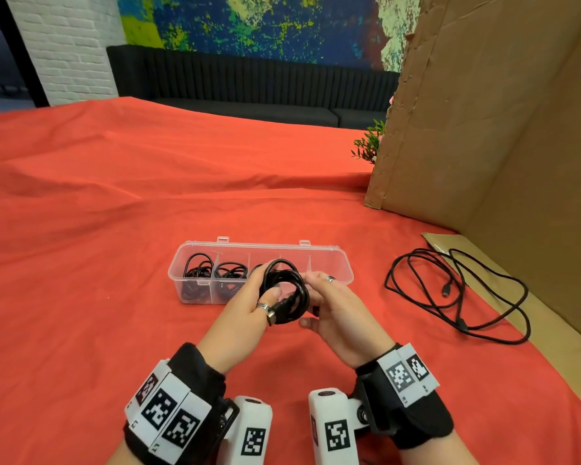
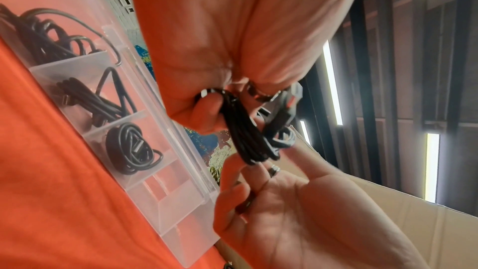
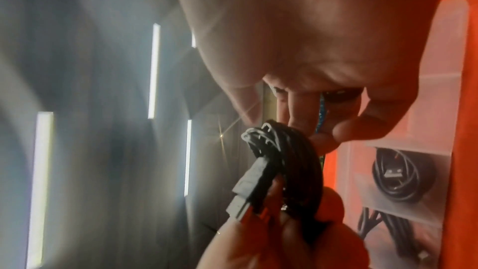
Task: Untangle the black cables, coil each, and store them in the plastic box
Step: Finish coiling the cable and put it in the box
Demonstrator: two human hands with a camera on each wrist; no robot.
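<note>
left hand (image 1: 249, 310) gripping coiled black cable (image 1: 284, 290), right hand (image 1: 336, 310) fingers loosely spread, touching coil

Red cloth-covered surface (image 1: 114, 203) bearing three items — a clear plastic box (image 1: 329, 263) at centre, a loose black cable (image 1: 457, 290) to its right, and an upright cardboard panel (image 1: 503, 135) at far right.
</note>
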